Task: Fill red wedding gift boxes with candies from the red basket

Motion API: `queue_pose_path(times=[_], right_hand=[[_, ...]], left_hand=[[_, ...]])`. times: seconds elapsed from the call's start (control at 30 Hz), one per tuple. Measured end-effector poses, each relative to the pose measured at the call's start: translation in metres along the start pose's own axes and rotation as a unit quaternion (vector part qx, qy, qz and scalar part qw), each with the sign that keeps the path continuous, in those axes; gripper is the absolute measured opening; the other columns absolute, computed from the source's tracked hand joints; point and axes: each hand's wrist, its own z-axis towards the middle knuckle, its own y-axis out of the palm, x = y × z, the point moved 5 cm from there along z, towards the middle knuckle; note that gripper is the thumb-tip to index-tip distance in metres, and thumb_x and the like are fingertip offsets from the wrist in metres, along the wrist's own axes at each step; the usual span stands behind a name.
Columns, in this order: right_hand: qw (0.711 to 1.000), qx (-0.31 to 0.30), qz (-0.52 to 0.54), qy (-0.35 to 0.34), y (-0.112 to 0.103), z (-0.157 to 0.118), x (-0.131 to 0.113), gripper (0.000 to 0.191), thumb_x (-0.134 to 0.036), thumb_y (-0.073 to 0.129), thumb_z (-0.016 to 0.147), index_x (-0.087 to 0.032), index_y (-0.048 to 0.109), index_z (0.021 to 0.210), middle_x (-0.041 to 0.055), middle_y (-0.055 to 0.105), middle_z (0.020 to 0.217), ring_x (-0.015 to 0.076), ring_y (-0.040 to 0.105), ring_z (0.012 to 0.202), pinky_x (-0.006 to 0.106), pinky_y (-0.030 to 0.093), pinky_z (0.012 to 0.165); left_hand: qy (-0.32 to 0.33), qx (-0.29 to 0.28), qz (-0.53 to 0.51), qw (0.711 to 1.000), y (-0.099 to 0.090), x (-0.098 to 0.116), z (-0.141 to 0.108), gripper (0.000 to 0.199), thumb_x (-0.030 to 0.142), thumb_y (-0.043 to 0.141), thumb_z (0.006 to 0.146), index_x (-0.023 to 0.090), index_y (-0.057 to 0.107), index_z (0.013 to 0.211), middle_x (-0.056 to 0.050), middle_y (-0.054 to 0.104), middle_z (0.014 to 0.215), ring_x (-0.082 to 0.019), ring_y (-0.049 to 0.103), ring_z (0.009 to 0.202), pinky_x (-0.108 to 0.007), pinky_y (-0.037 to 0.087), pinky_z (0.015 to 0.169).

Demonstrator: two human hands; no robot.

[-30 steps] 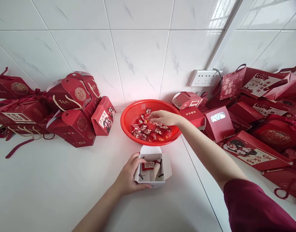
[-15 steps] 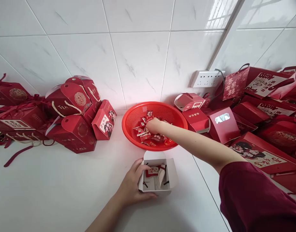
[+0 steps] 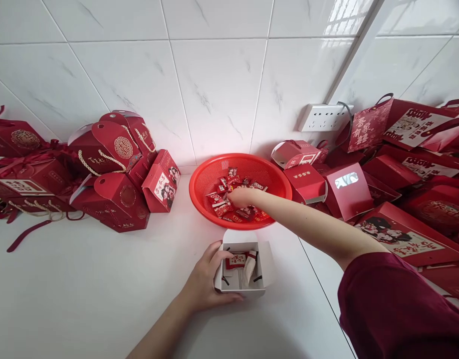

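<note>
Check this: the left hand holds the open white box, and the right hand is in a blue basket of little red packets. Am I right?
Almost: the head view shows the basket is red, not blue. The left hand does hold the open white box, and the right hand is among the packets.

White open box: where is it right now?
Head view, lower centre: the white open box is gripped at its left side by the left hand, on the near side of the red basket.
</note>
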Motion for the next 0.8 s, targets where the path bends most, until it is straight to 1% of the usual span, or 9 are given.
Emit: queue_pose_path(times=[0.1, 0.2, 0.3, 0.4, 0.47, 0.53, 0.63, 0.73, 0.8], right_hand=[[1.0, 0.001, 0.016, -0.002, 0.002, 0.005, 0.001, 0.034, -0.036, 0.062, 0.097, -0.014, 0.061, 0.123, 0.0112, 0.062, 0.123, 0.0229, 0.064, 0.105, 0.043, 0.055, 0.09], [0.999, -0.008, 0.04, -0.014, 0.002, 0.003, 0.003, 0.037, -0.043, 0.059, 0.098, -0.015, 0.062, 0.121, 0.0106, 0.064, 0.121, 0.0229, 0.064, 0.105, 0.045, 0.054, 0.092], [0.997, -0.039, 0.059, -0.03, 0.002, -0.006, 0.005, 0.044, -0.054, 0.068, 0.088, -0.016, 0.071, 0.109, 0.0079, 0.071, 0.11, 0.0241, 0.068, 0.099, 0.039, 0.054, 0.088], [0.996, -0.067, 0.053, -0.018, 0.003, -0.016, 0.009, 0.038, -0.048, 0.08, 0.078, -0.015, 0.076, 0.096, 0.0053, 0.074, 0.096, 0.0242, 0.071, 0.09, 0.034, 0.055, 0.081], [0.997, -0.061, 0.033, 0.018, 0.002, -0.022, 0.012, 0.03, -0.04, 0.076, 0.085, -0.014, 0.073, 0.101, 0.0062, 0.072, 0.099, 0.0222, 0.07, 0.092, 0.037, 0.056, 0.083], [0.998, -0.023, 0.013, 0.063, -0.002, -0.025, 0.016, 0.027, -0.034, 0.069, 0.093, -0.014, 0.067, 0.11, 0.0082, 0.069, 0.111, 0.0218, 0.067, 0.099, 0.042, 0.056, 0.088], [0.99, 0.09, -0.001, 0.105, -0.013, -0.03, 0.018, 0.034, -0.033, 0.064, 0.096, -0.015, 0.06, 0.125, 0.0113, 0.06, 0.13, 0.0266, 0.06, 0.116, 0.05, 0.05, 0.098], [0.982, 0.177, 0.015, 0.07, -0.021, -0.031, 0.011, 0.039, -0.028, 0.055, 0.099, -0.013, 0.053, 0.135, 0.017, 0.053, 0.139, 0.0314, 0.052, 0.127, 0.053, 0.044, 0.105], [0.984, 0.176, 0.04, 0.003, -0.018, -0.029, 0.0, 0.04, -0.023, 0.051, 0.099, -0.01, 0.05, 0.137, 0.0202, 0.054, 0.138, 0.0317, 0.054, 0.125, 0.046, 0.046, 0.102]], left_hand=[[0.003, 0.002, -0.001, 1.0, 0.0, 0.001, 0.001, 0.076, 0.057, 0.083, 0.066, 0.028, 0.047, 0.127, -0.011, 0.041, 0.137, -0.027, 0.049, 0.125, -0.037, 0.049, 0.099], [0.003, 0.002, -0.001, 1.0, -0.001, 0.001, 0.0, 0.076, 0.057, 0.083, 0.067, 0.027, 0.047, 0.126, -0.011, 0.041, 0.138, -0.028, 0.049, 0.125, -0.038, 0.049, 0.1], [0.001, 0.0, 0.0, 1.0, -0.001, 0.001, 0.0, 0.077, 0.057, 0.083, 0.066, 0.027, 0.047, 0.127, -0.012, 0.041, 0.138, -0.028, 0.049, 0.126, -0.038, 0.048, 0.1], [0.005, 0.001, 0.0, 1.0, -0.001, 0.001, -0.001, 0.078, 0.057, 0.084, 0.066, 0.027, 0.047, 0.127, -0.012, 0.041, 0.139, -0.029, 0.049, 0.126, -0.038, 0.049, 0.1], [0.009, 0.002, -0.003, 1.0, -0.001, 0.001, 0.0, 0.078, 0.056, 0.084, 0.066, 0.027, 0.046, 0.127, -0.012, 0.041, 0.139, -0.029, 0.049, 0.127, -0.037, 0.049, 0.1], [0.011, 0.004, -0.005, 1.0, -0.001, 0.001, 0.0, 0.077, 0.056, 0.084, 0.066, 0.027, 0.046, 0.128, -0.012, 0.041, 0.14, -0.028, 0.049, 0.127, -0.037, 0.048, 0.101], [0.012, 0.006, -0.004, 1.0, -0.001, 0.002, 0.001, 0.077, 0.056, 0.084, 0.066, 0.027, 0.047, 0.127, -0.012, 0.042, 0.14, -0.028, 0.049, 0.127, -0.037, 0.049, 0.1], [0.012, 0.008, -0.002, 1.0, -0.001, 0.002, 0.002, 0.077, 0.056, 0.084, 0.066, 0.026, 0.047, 0.127, -0.013, 0.042, 0.14, -0.028, 0.05, 0.126, -0.036, 0.05, 0.099], [0.008, 0.009, 0.002, 1.0, -0.001, 0.002, 0.002, 0.077, 0.056, 0.084, 0.066, 0.026, 0.048, 0.126, -0.013, 0.043, 0.138, -0.028, 0.051, 0.125, -0.037, 0.05, 0.099]])
